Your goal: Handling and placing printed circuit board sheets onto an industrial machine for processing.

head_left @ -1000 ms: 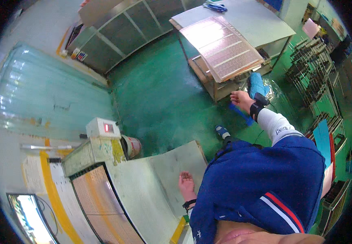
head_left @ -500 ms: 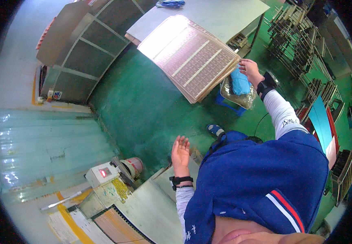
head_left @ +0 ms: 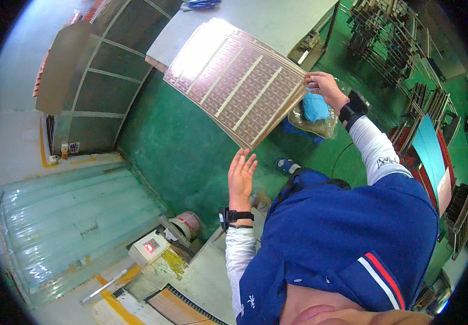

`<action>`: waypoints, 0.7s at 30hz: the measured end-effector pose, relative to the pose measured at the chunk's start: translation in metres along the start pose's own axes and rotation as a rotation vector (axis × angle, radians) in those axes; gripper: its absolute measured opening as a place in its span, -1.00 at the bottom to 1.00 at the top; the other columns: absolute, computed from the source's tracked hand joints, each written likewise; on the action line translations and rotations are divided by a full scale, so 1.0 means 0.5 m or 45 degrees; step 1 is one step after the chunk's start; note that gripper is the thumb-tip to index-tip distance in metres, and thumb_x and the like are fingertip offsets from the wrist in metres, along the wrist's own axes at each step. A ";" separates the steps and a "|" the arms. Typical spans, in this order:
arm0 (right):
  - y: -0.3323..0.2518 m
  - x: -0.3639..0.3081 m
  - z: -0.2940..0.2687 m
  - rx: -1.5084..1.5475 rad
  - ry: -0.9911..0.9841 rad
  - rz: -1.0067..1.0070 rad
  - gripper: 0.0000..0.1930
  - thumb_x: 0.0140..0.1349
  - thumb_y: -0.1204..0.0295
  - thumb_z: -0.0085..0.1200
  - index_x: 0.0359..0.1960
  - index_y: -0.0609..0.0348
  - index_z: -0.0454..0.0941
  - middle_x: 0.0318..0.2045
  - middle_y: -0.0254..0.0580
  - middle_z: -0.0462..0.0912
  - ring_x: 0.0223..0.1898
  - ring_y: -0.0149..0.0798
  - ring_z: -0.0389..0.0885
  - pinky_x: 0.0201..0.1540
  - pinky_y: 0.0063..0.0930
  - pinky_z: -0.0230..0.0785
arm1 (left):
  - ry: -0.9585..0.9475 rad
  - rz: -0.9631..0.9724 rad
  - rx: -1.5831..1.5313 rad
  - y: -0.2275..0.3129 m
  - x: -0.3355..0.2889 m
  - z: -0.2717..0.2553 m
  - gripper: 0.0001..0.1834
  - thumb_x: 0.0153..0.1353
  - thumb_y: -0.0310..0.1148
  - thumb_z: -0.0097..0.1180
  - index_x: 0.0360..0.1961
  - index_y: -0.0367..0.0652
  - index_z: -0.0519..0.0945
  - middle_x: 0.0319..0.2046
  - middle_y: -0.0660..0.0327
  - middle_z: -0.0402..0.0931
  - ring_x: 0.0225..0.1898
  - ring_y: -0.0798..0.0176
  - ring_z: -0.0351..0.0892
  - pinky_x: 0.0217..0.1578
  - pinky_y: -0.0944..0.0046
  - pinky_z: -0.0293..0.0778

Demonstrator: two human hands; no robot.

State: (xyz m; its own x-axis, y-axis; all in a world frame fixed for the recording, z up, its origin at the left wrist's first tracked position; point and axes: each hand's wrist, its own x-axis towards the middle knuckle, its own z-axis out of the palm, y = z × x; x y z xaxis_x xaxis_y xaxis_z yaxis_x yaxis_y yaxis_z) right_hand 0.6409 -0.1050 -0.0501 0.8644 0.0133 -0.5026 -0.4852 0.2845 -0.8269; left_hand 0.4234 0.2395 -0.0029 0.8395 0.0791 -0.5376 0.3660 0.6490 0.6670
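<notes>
A stack of thin, flat sheets [head_left: 228,81] overhangs the near edge of a pale table. The top one is brownish-pink and glossy, with a grid pattern and several light strips. At the stack's right corner, my right hand [head_left: 325,88] has its fingers closed on the sheet edge; how many sheets are between them I cannot make out. My left hand [head_left: 240,176] is open, palm up with fingers apart, just below the stack's near corner. Its fingertips are close to that corner, and whether they touch it is unclear.
The pale table [head_left: 261,21] bears blue gloves [head_left: 200,4]. Below the stack's right side lies a blue bundle in a clear bag [head_left: 316,107]. Metal racks [head_left: 388,43] stand right. A bucket [head_left: 186,223] and a machine with a white box [head_left: 148,246] are lower left.
My left hand has come up to the stack's near corner. The right hand stays by the right corner, its fingers now closed on the edge. The whole view has shifted somewhat.
</notes>
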 end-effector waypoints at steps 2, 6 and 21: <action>0.001 -0.001 -0.004 -0.014 0.010 0.012 -0.76 0.22 0.46 -0.04 -0.11 0.23 0.56 -0.29 -0.28 0.61 -0.33 -0.38 0.52 -0.29 -0.47 0.41 | 0.017 -0.015 0.034 0.007 0.003 0.009 -0.53 0.32 -0.37 0.00 0.21 -0.28 0.28 0.10 0.04 0.39 0.09 0.04 0.43 0.06 0.11 0.39; -0.016 -0.008 0.003 -0.041 0.034 0.036 -0.77 0.20 0.47 -0.01 -0.13 0.23 0.58 -0.34 -0.31 0.61 -0.39 -0.44 0.50 -0.32 -0.53 0.41 | 0.019 -0.042 0.066 0.012 0.013 0.016 -0.54 0.32 -0.38 0.01 0.20 -0.29 0.29 0.08 0.05 0.40 0.08 0.04 0.43 0.06 0.09 0.39; 0.005 0.001 -0.004 -0.025 0.066 0.041 -0.79 0.21 0.48 -0.04 -0.16 0.23 0.55 -0.31 -0.22 0.64 -0.36 -0.34 0.56 -0.29 -0.45 0.45 | 0.125 -0.108 -0.144 -0.003 0.078 0.008 -0.75 0.25 -0.43 0.07 -0.06 -0.26 0.44 -0.22 0.09 0.50 -0.15 0.13 0.52 -0.15 0.16 0.49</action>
State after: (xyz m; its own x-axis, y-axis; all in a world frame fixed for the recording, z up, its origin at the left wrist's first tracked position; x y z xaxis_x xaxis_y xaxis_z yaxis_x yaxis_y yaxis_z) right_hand 0.6399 -0.1064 -0.0528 0.8405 -0.0277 -0.5411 -0.5157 0.2657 -0.8145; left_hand 0.4570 0.2387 -0.0226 0.7625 0.0904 -0.6406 0.3813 0.7371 0.5579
